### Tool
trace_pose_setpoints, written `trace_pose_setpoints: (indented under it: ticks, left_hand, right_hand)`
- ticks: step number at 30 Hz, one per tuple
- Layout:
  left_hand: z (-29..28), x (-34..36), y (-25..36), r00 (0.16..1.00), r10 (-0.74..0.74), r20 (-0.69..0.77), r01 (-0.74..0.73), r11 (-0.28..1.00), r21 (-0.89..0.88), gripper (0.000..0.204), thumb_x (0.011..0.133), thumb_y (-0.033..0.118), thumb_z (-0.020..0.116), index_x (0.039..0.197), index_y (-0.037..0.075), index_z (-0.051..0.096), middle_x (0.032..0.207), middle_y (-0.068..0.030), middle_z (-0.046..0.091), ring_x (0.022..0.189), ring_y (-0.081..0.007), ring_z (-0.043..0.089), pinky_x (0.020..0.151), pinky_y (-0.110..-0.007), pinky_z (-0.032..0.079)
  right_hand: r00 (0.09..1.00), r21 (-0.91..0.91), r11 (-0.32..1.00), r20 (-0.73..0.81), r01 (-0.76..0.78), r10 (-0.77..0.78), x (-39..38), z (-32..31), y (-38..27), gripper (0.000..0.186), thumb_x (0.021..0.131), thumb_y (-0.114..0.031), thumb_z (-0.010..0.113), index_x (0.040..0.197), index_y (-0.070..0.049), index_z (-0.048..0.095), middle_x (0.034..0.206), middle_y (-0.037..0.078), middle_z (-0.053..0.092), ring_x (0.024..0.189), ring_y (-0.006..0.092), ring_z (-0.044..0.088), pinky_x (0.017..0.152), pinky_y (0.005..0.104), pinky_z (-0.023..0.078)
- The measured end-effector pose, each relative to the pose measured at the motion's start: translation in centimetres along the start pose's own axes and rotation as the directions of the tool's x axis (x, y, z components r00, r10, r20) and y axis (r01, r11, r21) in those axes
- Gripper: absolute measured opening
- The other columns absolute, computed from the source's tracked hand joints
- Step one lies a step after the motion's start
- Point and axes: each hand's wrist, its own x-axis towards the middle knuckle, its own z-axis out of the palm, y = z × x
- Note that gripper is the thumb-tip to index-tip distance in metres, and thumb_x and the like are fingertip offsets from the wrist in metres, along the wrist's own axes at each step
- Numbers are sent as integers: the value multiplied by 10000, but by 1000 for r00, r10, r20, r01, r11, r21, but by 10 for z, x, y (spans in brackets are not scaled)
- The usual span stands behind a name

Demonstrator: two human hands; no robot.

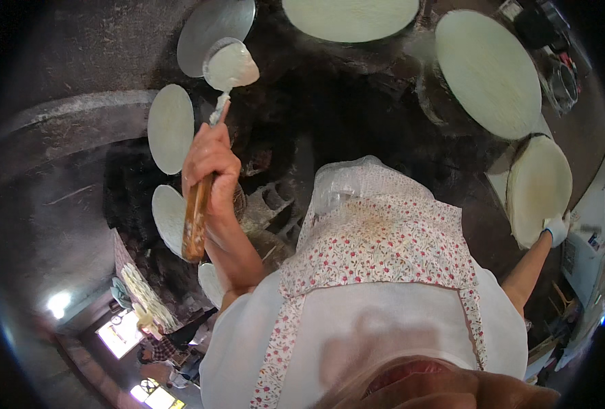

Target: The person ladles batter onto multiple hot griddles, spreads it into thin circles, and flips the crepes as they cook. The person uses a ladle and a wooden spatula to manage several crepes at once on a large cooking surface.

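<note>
My left hand (pixel 212 163) is closed round the wooden handle of a ladle (pixel 231 66). White batter fills the ladle's bowl and smears its neck. The bowl hangs over the near edge of a bare grey round plate (pixel 215 31). Far to the right, my right hand (pixel 556 229) wears a white glove. It touches the near edge of a thin round flatbread (pixel 539 180), pale with a light brown middle, lying on a pile. The glove's fingers are too small and blurred to make out.
Pale batter rounds lie at the far middle (pixel 350 17), far right (pixel 490 71) and left (pixel 169 129), with another round (pixel 169 215) nearer me. Metal containers (pixel 561 85) stand at the far right. A person (pixel 160 346) is in the background, lower left.
</note>
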Motion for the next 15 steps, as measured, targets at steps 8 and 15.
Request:
trace_pose_setpoints:
  ticks: [8,15]
  left_hand:
    - [56,81,124,998,-55,-17,56,995,83,246,1119,92,368,878,48,394,682,-13,406,472,-113,462,443,-258,485]
    - [78,205,208,980,-179,-86,197,931,308,252,1088,114,482,850,57,419,653,6,420,482,-83,410,484,-242,448]
  right_hand:
    - [641,646,726,458,236,-616,-244,-9,-387,566,948,-170,643,1487,-29,541,1167,84,673,988,148,625,840,289,517]
    - [185,601,797,791,-55,-584,-513,-7,-580,643,957,-155,644,1579,-129,481,878,-42,607,548,34,435,484,207,372]
